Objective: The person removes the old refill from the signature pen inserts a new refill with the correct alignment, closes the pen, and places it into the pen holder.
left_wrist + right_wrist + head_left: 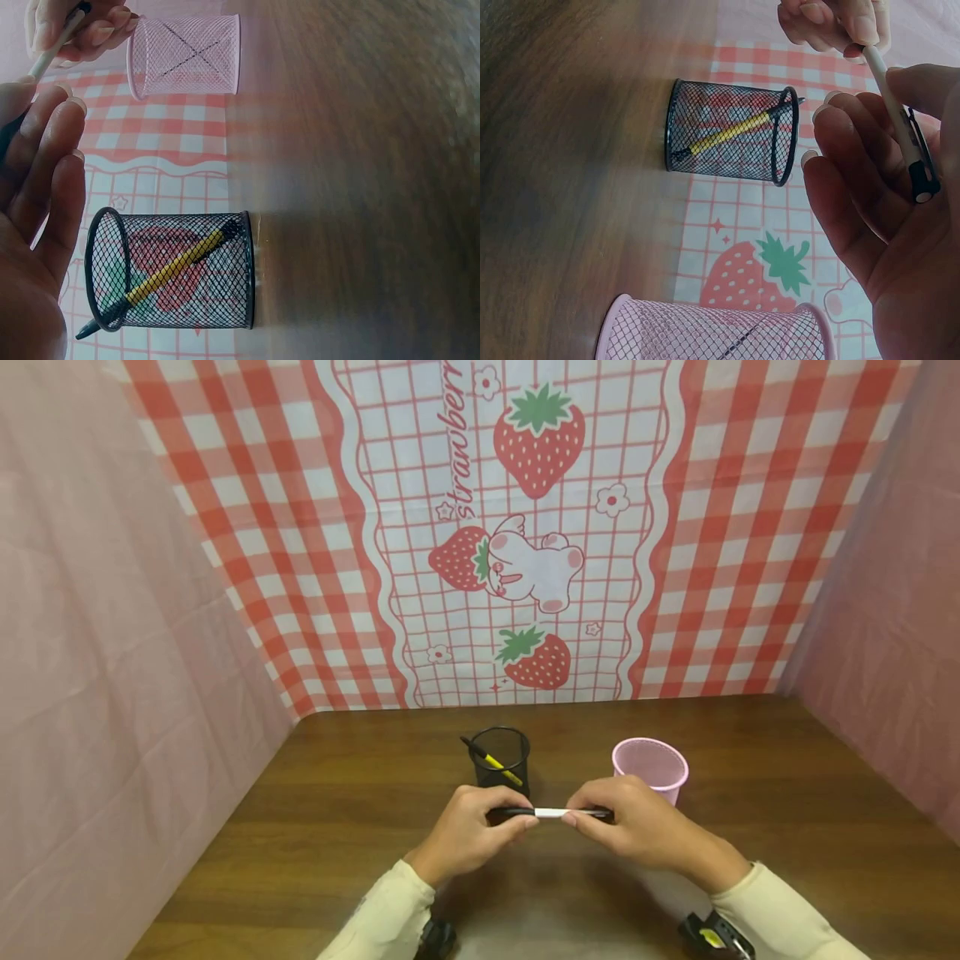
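Note:
A white pen with black ends (551, 813) lies level between both hands, above the table's front half. My left hand (472, 831) pinches its dark left part between thumb and fingers. Near the other end, my right hand (637, 822) pinches the white barrel, whose black clip and end (922, 180) show in the right wrist view. Behind the left hand stands a black mesh pen cup (247, 270) holding a yellow-and-black pen (176, 268) that leans on the rim. A pink mesh cup (651, 764) stands behind the right hand, which partly hides it in the head view.
The brown wooden table (360, 777) ends at a red-and-white checked strawberry cloth (536, 443) hung behind. Pink cloth walls (135, 652) flank both sides. Dark crossing lines show on the pink cup's mesh in the left wrist view; I cannot tell what they are.

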The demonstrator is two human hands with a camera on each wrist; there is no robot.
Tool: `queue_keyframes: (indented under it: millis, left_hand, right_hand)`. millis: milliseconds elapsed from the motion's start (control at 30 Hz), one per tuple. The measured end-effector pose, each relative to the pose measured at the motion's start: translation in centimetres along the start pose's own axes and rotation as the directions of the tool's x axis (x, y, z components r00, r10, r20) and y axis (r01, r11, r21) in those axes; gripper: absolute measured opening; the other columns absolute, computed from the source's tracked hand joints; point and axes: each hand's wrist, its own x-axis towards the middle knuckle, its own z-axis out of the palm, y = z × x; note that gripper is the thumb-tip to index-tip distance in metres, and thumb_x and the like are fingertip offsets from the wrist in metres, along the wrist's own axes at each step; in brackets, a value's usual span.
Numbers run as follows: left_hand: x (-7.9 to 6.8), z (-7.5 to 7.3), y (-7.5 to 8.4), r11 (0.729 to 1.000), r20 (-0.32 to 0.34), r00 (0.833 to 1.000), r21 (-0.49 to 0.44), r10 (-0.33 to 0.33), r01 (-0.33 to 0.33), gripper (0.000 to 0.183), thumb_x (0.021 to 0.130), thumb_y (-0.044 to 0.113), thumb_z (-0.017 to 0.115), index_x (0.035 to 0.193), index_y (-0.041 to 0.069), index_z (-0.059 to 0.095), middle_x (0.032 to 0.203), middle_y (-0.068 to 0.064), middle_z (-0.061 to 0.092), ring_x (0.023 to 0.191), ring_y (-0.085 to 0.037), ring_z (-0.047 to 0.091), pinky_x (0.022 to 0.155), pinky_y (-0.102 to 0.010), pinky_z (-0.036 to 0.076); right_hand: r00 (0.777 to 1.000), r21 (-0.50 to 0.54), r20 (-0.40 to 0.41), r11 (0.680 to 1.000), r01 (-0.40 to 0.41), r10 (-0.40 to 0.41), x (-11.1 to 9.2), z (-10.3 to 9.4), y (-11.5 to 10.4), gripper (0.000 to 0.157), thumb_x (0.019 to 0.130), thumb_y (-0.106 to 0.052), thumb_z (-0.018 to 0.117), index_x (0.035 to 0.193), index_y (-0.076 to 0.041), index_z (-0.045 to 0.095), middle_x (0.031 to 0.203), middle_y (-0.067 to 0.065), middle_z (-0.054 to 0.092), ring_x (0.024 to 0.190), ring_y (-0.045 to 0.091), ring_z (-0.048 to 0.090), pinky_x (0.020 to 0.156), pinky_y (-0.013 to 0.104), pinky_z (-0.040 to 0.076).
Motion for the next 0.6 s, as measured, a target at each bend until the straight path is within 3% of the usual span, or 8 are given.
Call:
queue_keyframes:
  millis: [167, 400, 600]
  left_hand:
    - [0.2, -0.1, 2.4, 1.0, -0.013, 1.0, -0.022, -0.003, 0.002, 0.008, 0.085, -0.005, 0.076, 0.09, -0.003, 0.071, 0.067, -0.006, 0.067, 0.057, -0.004, 0.061, 0.052, -0.024, 0.054]
    - [0.4, -0.1, 2.4, 0.994, -0.002, 1.0, -0.101, -0.029, 0.029, 0.007, 0.086, -0.008, 0.073, 0.091, -0.006, 0.069, 0.068, -0.015, 0.068, 0.055, -0.02, 0.067, 0.052, -0.026, 0.056]
    - [0.4, -0.5, 2.5, 0.994, -0.004, 0.999, -0.1, -0.051, 0.051, 0.007, 0.086, -0.008, 0.074, 0.091, -0.005, 0.069, 0.068, -0.014, 0.067, 0.055, -0.022, 0.067, 0.052, -0.03, 0.057]
  right_hand:
    - [1.0, 0.02, -0.002, 1.0, -0.005, 0.005, -0.4, 0.3, 0.1, 0.009, 0.092, -0.013, 0.074, 0.089, -0.021, 0.07, 0.078, -0.019, 0.061, 0.067, -0.002, 0.055, 0.057, 0.018, 0.048]
    - [1.0, 0.019, -0.01, 1.0, 0.011, -0.011, -0.2, 0.1, 0.1, 0.009, 0.092, -0.013, 0.075, 0.09, -0.021, 0.07, 0.079, -0.018, 0.061, 0.067, -0.001, 0.056, 0.059, 0.014, 0.046]
    - [1.0, 0.009, -0.014, 1.0, 0.014, -0.013, 0.1, 0.2, 0.0, 0.009, 0.092, -0.014, 0.074, 0.09, -0.021, 0.069, 0.08, -0.018, 0.061, 0.067, -0.001, 0.055, 0.059, 0.013, 0.046]
